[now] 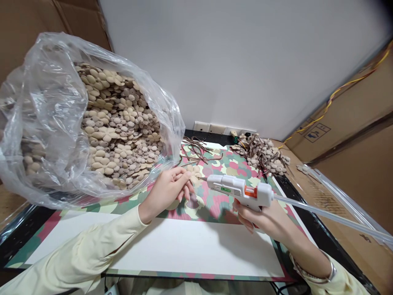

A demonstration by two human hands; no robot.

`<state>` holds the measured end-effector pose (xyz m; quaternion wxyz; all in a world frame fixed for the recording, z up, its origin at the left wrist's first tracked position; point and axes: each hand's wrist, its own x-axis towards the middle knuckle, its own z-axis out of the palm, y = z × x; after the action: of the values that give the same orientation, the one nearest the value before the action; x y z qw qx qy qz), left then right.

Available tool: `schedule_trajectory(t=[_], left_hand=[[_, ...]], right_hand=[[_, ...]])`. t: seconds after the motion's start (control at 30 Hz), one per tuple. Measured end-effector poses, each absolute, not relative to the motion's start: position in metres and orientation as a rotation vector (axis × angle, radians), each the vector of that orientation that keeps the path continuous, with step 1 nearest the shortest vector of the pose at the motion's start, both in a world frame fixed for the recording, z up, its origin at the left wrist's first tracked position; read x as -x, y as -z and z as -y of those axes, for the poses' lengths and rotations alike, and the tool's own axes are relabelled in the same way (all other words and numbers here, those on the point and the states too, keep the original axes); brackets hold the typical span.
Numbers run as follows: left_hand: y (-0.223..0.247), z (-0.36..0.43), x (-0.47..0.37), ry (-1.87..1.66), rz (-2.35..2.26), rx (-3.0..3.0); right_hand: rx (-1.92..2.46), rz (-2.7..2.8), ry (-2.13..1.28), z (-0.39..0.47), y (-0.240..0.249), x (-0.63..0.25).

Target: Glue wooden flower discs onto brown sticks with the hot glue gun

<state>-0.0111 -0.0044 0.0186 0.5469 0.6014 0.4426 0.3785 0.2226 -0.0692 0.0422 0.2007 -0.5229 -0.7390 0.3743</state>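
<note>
Between its fingertips my left hand (170, 188) pinches a beige flower-shaped piece (194, 174). My right hand (264, 219) is wrapped round the handle of a white hot glue gun (236, 190) with an orange part on top. The gun's nozzle points left and is at the flower; whether it touches cannot be made out. A long clear glue stick (319, 211) runs out of the back of the gun to the right. Beside my left hand stands a big clear plastic bag (55, 135) holding many beige and grey flower pieces (123, 127).
Thin brown strips (199, 151) lie at the back of the camouflage-patterned mat (219, 205). A pile of grey flowers and brown strips (264, 153) is at the back right. A white sheet (190, 246) covers the front. Spare glue sticks (344, 196) and a cardboard box (334, 123) are on the right.
</note>
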Motion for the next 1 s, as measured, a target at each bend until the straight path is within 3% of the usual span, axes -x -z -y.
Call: schedule_trajectory(t=[0.53, 0.8, 1.0], left_hand=[[-0.022, -0.002, 0.018, -0.885, -0.959, -1.256], [-0.029, -0.008, 0.025, -1.137, -0.977, -1.121], [-0.031, -0.012, 0.032, -1.244, -0.924, -1.100]], right_hand=[[1.618, 2.014, -0.958, 0.065, -0.038, -0.229], [1.607, 2.272, 0.013, 0.034, -0.022, -0.259], [1.781, 2.284, 0.127, -0.006, 0.005, -0.297]])
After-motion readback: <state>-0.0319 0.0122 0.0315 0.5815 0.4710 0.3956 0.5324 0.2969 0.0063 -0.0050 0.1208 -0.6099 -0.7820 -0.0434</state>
